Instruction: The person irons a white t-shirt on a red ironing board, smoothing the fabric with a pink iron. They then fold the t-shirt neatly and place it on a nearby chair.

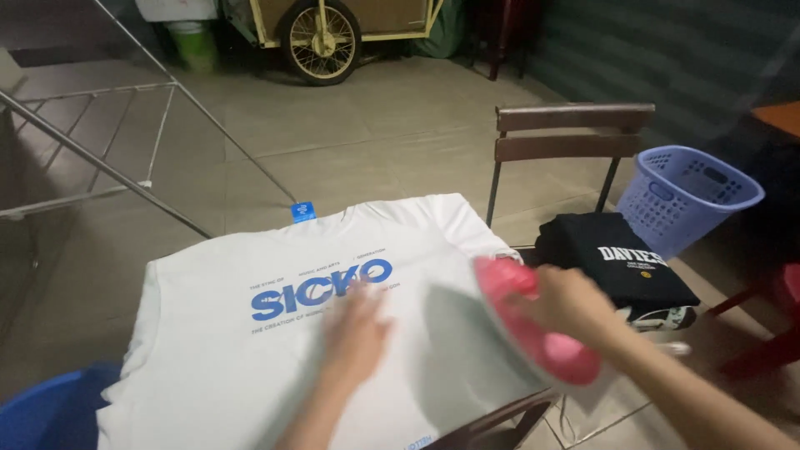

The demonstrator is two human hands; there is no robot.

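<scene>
Near front edge of table (500,417): left hand (354,329) flat on white T-shirt (217,350), fingers apart, blurred. Right edge: right hand (567,304) clamped on pink iron (542,333), tilted above shirt. Beyond: black folded shirt (617,258) on chair (575,133), lilac basket (687,196), drying rack (92,150), cart wheel (321,37).

Neck tag: a small blue square tag (302,211) sticks up at the collar of the white shirt (217,350), at its far edge.
Shirt print: big blue letters and thin blue lines across the chest of the white shirt.
Black shirt print: white letters and a small yellow mark on the folded black shirt (612,254), on the right.
</scene>
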